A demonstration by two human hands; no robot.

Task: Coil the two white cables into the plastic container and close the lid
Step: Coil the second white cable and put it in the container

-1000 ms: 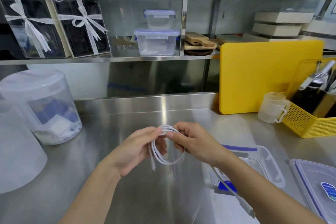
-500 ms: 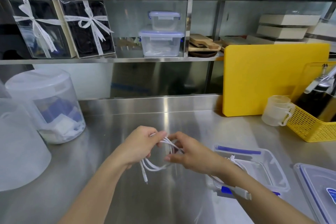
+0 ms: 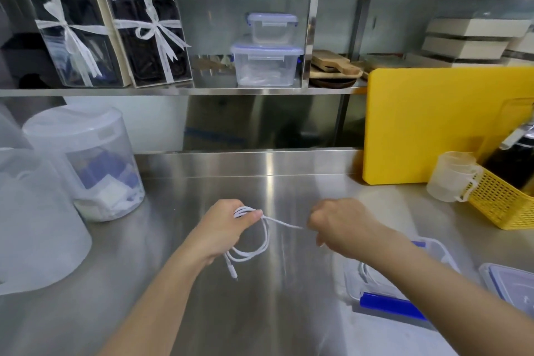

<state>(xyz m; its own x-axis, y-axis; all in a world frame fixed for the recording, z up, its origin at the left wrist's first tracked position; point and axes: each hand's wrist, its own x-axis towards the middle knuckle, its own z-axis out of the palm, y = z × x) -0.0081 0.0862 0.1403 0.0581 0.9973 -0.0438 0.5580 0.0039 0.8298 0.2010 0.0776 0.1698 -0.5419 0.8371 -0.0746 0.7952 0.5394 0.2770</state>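
My left hand (image 3: 228,225) pinches the top of a coiled white cable (image 3: 254,251) above the steel counter. Its loops hang below my fingers and a plug end dangles lowest. My right hand (image 3: 338,224) is closed on the cable's free end and holds it taut to the right of the coil. The clear plastic container (image 3: 355,283) with blue clips sits open at the lower right, partly hidden by my right forearm. Another white cable (image 3: 364,271) shows inside it. The container's lid (image 3: 511,283) lies flat at the far right edge.
A yellow cutting board (image 3: 439,124) leans on the back wall, with a clear measuring cup (image 3: 450,178) and a yellow basket (image 3: 505,199) at the right. Large translucent tubs (image 3: 86,162) stand at the left. Shelves above hold boxes and lidded containers (image 3: 265,65).
My hands have moved apart. The right hand has pulled the free end out to the right, drawing it tight, while the left keeps the coil pinched.
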